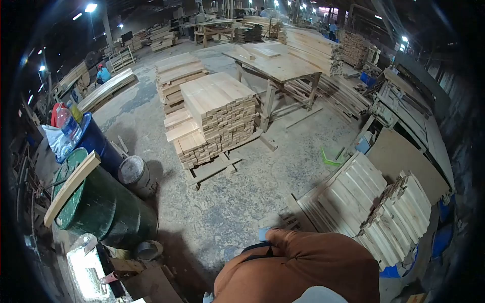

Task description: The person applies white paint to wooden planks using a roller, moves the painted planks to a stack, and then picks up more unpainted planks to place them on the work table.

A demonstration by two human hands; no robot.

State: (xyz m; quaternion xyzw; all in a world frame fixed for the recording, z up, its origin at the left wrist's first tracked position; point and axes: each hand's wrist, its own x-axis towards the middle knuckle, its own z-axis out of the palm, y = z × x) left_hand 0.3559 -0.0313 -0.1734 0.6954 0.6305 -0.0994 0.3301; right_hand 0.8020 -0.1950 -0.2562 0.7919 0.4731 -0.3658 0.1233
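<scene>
My right hand point(263, 234), in a light grey-blue glove, shows only in small part past the end of the orange sleeve point(298, 242), in front of my waist. Its fingers are too hidden to tell what it holds. At the bottom edge, a small pale patch beside the shirt looks like the glove of my left hand point(207, 298). Nearest on the right lies a stack of pale boards point(348, 187), with a second stack of wood pieces point(396, 217) against it. To the lower left, a red-handled tool point(108, 278) lies by a brightly lit white surface point(87, 270).
A tall pile of wood strips point(217, 111) stands ahead on floor battens. Left are a green drum point(113, 207) with a curved plank point(73, 189) across it, a blue drum point(98, 139) and a bucket point(135, 171). A wooden table point(283, 63) stands beyond; a person point(103, 74) is far left.
</scene>
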